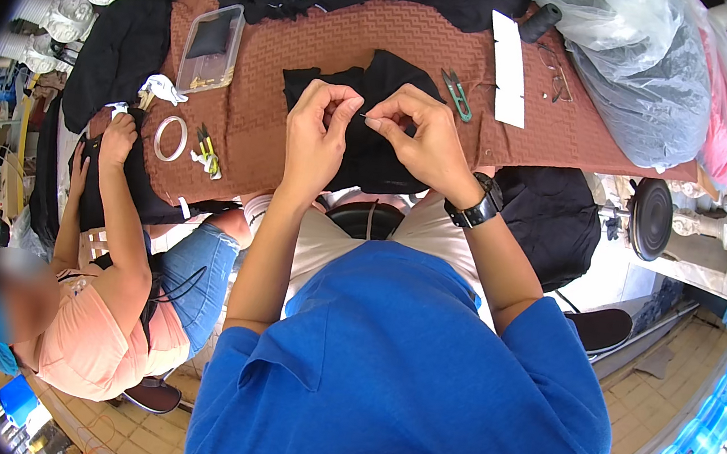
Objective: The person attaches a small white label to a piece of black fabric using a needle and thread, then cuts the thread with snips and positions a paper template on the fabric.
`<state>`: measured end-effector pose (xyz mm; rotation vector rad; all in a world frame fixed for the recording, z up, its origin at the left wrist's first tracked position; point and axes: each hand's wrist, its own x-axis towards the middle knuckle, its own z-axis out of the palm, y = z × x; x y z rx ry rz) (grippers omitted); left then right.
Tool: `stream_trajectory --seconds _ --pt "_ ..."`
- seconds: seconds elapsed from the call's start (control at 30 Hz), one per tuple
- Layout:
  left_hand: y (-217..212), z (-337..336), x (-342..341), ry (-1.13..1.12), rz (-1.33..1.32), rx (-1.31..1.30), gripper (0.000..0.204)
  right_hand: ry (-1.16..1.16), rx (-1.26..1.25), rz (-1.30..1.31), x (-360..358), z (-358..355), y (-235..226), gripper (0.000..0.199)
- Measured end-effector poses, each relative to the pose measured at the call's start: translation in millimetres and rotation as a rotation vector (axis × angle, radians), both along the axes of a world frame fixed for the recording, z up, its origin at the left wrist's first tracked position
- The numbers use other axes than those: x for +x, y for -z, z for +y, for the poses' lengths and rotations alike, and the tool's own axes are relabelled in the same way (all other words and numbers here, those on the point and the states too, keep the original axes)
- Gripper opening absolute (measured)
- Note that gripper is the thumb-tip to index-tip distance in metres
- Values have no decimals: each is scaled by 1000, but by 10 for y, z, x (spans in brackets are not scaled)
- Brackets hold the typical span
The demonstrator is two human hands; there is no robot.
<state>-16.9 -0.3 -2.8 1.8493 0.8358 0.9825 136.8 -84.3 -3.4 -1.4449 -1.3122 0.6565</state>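
Observation:
A piece of black fabric (373, 151) lies on the brown textured table cover (313, 48) and hangs over its near edge. My left hand (319, 131) pinches the cloth at its top. My right hand (421, 130), with a black watch on its wrist, pinches a thin needle whose tip points at the left fingers. Both hands meet over the fabric. Green thread snips (457, 93) lie just beyond my right hand.
A person in a peach top sits at my left, a hand (118, 132) on black cloth. A clear plastic box (211, 47), tape ring (170, 138), yellow snips (207, 151), white strip (510, 68), black spool (541, 22) and plastic bags (646, 71) lie around.

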Motion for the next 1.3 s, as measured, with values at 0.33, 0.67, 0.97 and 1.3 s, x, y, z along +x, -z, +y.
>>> stream_trajectory --seconds 0.33,0.67,0.97,1.3 --pt "136 47 -5 115 39 -45 11 24 -18 47 15 -49 74 6" --pt "303 96 -23 169 13 -102 10 -21 -31 484 -61 -69 429 5" --pt "326 -110 113 118 -319 -342 17 93 124 887 -258 -16 468 12" --pt "258 -219 153 -133 -304 -216 6 176 219 789 -419 37 412 14"
